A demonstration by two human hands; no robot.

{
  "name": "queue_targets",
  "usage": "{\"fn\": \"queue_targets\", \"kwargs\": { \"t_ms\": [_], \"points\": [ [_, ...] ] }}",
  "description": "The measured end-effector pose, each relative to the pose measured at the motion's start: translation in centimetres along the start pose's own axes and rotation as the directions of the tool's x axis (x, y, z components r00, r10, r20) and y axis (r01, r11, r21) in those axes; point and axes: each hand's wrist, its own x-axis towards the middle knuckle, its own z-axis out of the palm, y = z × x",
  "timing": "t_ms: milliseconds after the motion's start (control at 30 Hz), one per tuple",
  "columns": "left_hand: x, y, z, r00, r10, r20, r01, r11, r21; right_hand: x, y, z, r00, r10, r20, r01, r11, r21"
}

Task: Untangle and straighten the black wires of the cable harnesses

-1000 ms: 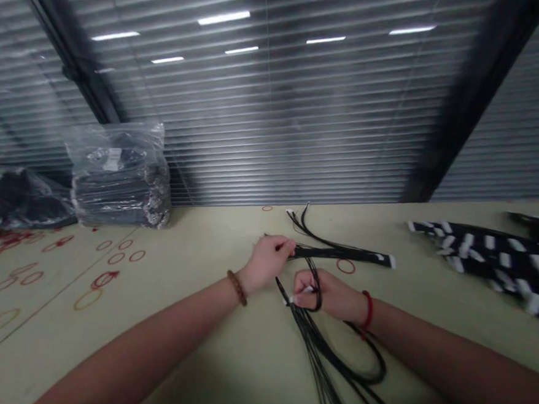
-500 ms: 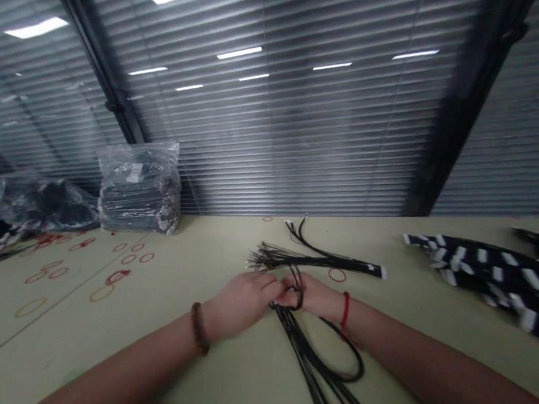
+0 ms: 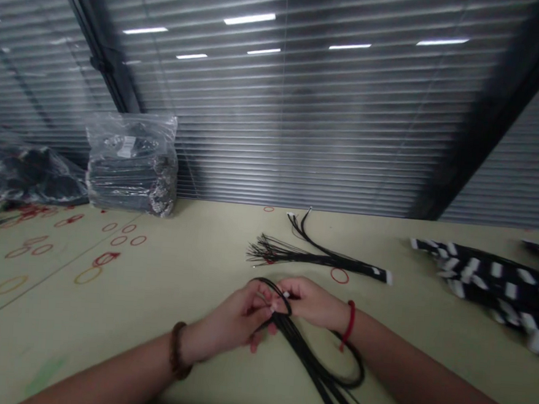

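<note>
A bundle of long black cables (image 3: 307, 353) runs from my fingers down past the bottom edge of the view. My left hand (image 3: 243, 314), with a brown bead bracelet at the wrist, pinches the bundle's upper end. My right hand (image 3: 311, 302), wearing a red cord, grips the same end from the right, and a small white piece shows between its fingers. A cable loop arches over both sets of fingertips; another loop hangs below the right wrist. Just beyond the hands lies a separate black wire harness (image 3: 334, 262), its thin wire ends fanned out to the left.
At the back left stands a clear plastic bag (image 3: 131, 168) packed with dark cables, beside another bag (image 3: 31, 173). A pile of black harnesses with white ends (image 3: 495, 279) lies on the right. Red and yellow rings (image 3: 88, 275) dot the pale table, and blinds (image 3: 303, 118) rise behind it.
The left hand has turned so its fingers and thumb now show around the bundle's end. The cable loop has swung left over the fingertips. The head view has shifted slightly.
</note>
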Motion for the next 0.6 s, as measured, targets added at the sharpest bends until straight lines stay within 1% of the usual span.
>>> {"fn": "queue_targets", "kwargs": {
  "t_ms": [67, 167, 300, 367, 467, 600],
  "points": [
    [0.0, 0.2, 0.1, 1.0, -0.027, -0.015, 0.026, 0.997, -0.07, -0.3, -0.2, 0.0, 1.0, -0.005, -0.021, 0.006, 0.999, 0.036],
    [-0.3, 0.6, 0.0, 0.999, -0.042, -0.02, 0.04, 0.992, -0.118, -0.8, -0.5, -0.2, 1.0, -0.005, -0.019, 0.007, 0.996, 0.086],
    [-0.6, 0.9, -0.2, 0.998, -0.057, 0.035, 0.06, 0.992, -0.111, -1.3, -0.9, -0.6, 1.0, -0.031, 0.006, 0.03, 0.992, 0.121],
    [-0.5, 0.7, -0.2, 0.996, -0.069, 0.054, 0.074, 0.992, -0.099, -1.4, -1.1, -0.9, 0.997, -0.068, 0.028, 0.064, 0.991, 0.12],
    [-0.2, 0.3, -0.3, 0.994, -0.092, 0.051, 0.097, 0.99, -0.105, -1.4, -1.2, -1.1, 0.991, -0.122, 0.053, 0.116, 0.988, 0.106],
    [0.3, -0.1, -0.1, 0.995, -0.098, 0.035, 0.102, 0.988, -0.118, -1.4, -1.0, -0.9, 0.989, -0.135, 0.067, 0.131, 0.989, 0.062]
  ]
}}
